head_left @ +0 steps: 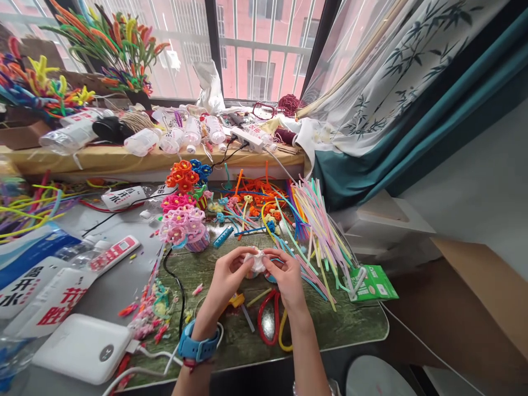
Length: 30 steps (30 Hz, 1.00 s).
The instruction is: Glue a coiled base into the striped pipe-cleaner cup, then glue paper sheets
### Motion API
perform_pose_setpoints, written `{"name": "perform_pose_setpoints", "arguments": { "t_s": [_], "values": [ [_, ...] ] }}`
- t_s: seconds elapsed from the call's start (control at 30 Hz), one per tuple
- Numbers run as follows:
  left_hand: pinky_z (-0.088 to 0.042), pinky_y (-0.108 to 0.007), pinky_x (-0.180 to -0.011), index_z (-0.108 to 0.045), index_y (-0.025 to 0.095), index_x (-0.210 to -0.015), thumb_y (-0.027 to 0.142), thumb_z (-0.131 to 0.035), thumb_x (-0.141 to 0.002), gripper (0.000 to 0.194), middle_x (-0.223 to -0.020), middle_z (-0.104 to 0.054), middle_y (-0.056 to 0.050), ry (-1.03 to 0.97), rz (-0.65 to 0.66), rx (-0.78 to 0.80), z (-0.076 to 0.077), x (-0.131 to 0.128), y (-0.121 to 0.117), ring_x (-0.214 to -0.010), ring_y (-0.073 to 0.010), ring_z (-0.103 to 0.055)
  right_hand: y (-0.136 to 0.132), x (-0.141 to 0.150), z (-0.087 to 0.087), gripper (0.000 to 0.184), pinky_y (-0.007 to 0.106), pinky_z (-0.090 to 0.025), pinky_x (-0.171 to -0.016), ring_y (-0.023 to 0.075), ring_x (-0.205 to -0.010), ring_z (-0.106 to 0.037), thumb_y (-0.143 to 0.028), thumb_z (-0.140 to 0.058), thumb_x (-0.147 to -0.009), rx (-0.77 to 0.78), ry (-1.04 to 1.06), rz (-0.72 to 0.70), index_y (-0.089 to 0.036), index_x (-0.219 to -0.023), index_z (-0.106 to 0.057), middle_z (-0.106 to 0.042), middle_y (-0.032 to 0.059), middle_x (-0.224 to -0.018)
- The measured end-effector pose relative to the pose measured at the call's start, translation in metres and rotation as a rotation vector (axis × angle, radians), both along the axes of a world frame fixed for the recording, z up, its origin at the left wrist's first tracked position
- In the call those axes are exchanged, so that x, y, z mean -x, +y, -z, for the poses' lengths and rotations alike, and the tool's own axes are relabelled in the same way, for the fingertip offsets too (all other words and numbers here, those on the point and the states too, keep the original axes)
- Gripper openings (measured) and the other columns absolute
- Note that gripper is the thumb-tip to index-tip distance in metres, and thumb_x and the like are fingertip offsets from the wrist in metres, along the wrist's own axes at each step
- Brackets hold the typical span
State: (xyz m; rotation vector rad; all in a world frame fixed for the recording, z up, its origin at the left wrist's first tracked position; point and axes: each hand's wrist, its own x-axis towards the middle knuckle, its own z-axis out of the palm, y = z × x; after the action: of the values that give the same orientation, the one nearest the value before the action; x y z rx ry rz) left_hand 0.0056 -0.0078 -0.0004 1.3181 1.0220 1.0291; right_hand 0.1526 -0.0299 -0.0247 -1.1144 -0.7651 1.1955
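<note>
Between both sets of fingertips, over the front of the green table mat (pixel 330 330), is a small white crumpled-looking piece (pixel 254 260); its exact kind is not plain. My left hand (pixel 231 270), with a blue watch (pixel 198 344) on the wrist, pinches it from the left. From the right, the thumb and fingers of my right hand (pixel 286 273) grip it too. Under the hands lie a bent red pipe cleaner (pixel 260 324) and a yellow one (pixel 284 335). Close to my left wrist is a yellow-orange piece (pixel 236 300) with a pale stick.
Pipe-cleaner flowers (pixel 183 223) stand left of centre, near a teal lighter-sized object (pixel 223 237). A pile of pastel pipe cleaners (pixel 317 220) and a green packet (pixel 373 283) are at right. A white power bank (pixel 82 349) with cables lies front left. Plastic bottles (pixel 142 142) line the sill.
</note>
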Motion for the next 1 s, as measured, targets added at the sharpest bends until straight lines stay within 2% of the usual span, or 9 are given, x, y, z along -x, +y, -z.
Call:
{"name": "perform_pose_setpoints", "arguments": {
  "t_s": [0.13, 0.3, 0.47, 0.53, 0.63, 0.8, 0.93, 1.0],
  "values": [
    [-0.054, -0.023, -0.062, -0.072, 0.017, -0.091, 0.035, -0.070, -0.081, 0.021, -0.086, -0.073, -0.005, 0.005, -0.015, -0.015, 0.001, 0.000, -0.003, -0.071, -0.0156, -0.066, -0.003, 0.001, -0.002, 0.026, 0.023, -0.051, -0.049, 0.0135, -0.058, -0.063, -0.039, -0.084, -0.066, -0.004, 0.012, -0.018, -0.021, -0.083, -0.078, -0.072, 0.0018, -0.075],
    [-0.050, -0.021, -0.059, -0.071, 0.017, -0.086, 0.039, -0.070, -0.083, 0.022, -0.078, -0.071, -0.003, 0.048, -0.089, -0.063, 0.005, -0.001, -0.007, -0.067, -0.0141, -0.064, -0.008, 0.001, -0.006, 0.027, 0.024, -0.054, -0.053, 0.0155, -0.063, -0.067, -0.039, -0.085, -0.066, 0.004, 0.014, -0.050, -0.019, -0.082, -0.079, -0.076, 0.0046, -0.079],
    [-0.050, -0.022, -0.064, -0.069, 0.016, -0.080, 0.037, -0.072, -0.081, 0.021, -0.074, -0.068, -0.002, 0.035, -0.120, -0.066, 0.006, -0.006, -0.013, -0.067, -0.0137, -0.063, -0.013, 0.005, -0.007, 0.027, 0.025, -0.054, -0.054, 0.0162, -0.062, -0.067, -0.041, -0.085, -0.067, -0.002, 0.000, -0.014, -0.019, -0.080, -0.078, -0.077, 0.0051, -0.077],
    [-0.051, -0.023, -0.066, -0.069, 0.017, -0.084, 0.037, -0.073, -0.080, 0.021, -0.077, -0.070, -0.002, 0.025, -0.127, -0.064, 0.006, -0.006, -0.016, -0.070, -0.0148, -0.065, -0.015, 0.008, -0.005, 0.026, 0.025, -0.053, -0.053, 0.0156, -0.060, -0.066, -0.040, -0.085, -0.067, -0.002, -0.010, 0.012, -0.019, -0.079, -0.077, -0.076, 0.0045, -0.074],
    [-0.054, -0.024, -0.069, -0.070, 0.018, -0.099, 0.036, -0.075, -0.078, 0.028, -0.086, -0.073, -0.003, 0.024, -0.159, -0.058, 0.006, -0.005, -0.020, -0.075, -0.0165, -0.068, -0.019, 0.011, -0.001, 0.026, 0.025, -0.053, -0.055, 0.0166, -0.063, -0.067, -0.040, -0.085, -0.069, 0.001, -0.035, 0.046, -0.019, -0.081, -0.077, -0.075, 0.0041, -0.073],
    [-0.057, -0.028, -0.073, -0.074, 0.016, -0.091, 0.038, -0.077, -0.074, 0.028, -0.089, -0.078, -0.007, 0.059, -0.199, 0.016, 0.010, -0.002, -0.028, -0.078, -0.0203, -0.072, -0.027, 0.016, 0.003, 0.025, 0.030, -0.056, -0.065, 0.0195, -0.069, -0.069, -0.040, -0.083, -0.071, 0.009, -0.063, 0.054, -0.018, -0.080, -0.075, -0.075, 0.0050, -0.074],
    [-0.058, -0.030, -0.074, -0.075, 0.015, -0.089, 0.039, -0.080, -0.069, 0.032, -0.085, -0.079, -0.007, -0.019, -0.253, 0.124, 0.014, -0.003, -0.035, -0.081, -0.0238, -0.074, -0.031, 0.017, 0.004, 0.025, 0.033, -0.058, -0.070, 0.0216, -0.072, -0.071, -0.042, -0.081, -0.073, -0.002, -0.133, 0.045, -0.019, -0.080, -0.075, -0.075, 0.0061, -0.079],
    [-0.059, -0.032, -0.078, -0.076, 0.015, -0.089, 0.039, -0.081, -0.068, 0.032, -0.086, -0.080, -0.008, -0.049, -0.258, 0.157, 0.016, -0.003, -0.038, -0.084, -0.0251, -0.075, -0.033, 0.018, 0.005, 0.027, 0.034, -0.058, -0.070, 0.0219, -0.073, -0.071, -0.042, -0.082, -0.072, 0.005, -0.164, 0.068, -0.019, -0.086, -0.075, -0.075, 0.0058, -0.081]
  ]
}}
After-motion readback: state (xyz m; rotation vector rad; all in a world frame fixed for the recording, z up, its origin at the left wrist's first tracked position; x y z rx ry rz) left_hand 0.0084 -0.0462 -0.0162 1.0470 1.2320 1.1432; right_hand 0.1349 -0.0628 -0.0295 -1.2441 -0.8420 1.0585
